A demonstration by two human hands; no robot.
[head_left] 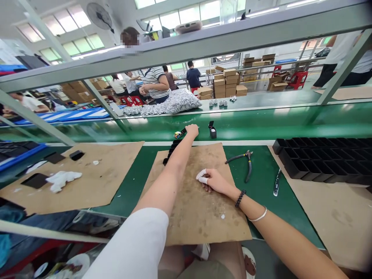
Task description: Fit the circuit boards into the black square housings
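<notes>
My left hand [192,131] reaches out to the green conveyor belt, its fingers curled closed. What lies inside the grip is hidden. Close against its left side is a small circuit board [178,134] with coloured parts. To the right of that hand stands a small black box [212,131] with its lid up and something white inside. My right hand [213,181] hovers low over a stained cardboard sheet [200,217]. White covers sit on its thumb and forefinger, whose tips come together with nothing visible between them. A row of black cases [172,151] is partly hidden behind my left forearm.
Diagonal cutters [247,161] and a small black-handled tool [277,184] lie at the right. Many black cases [322,159] stand beyond them. A second cardboard sheet [95,186] lies left. A metal shelf rail [162,50] crosses overhead. A bag of white parts [180,100] sits behind the belt.
</notes>
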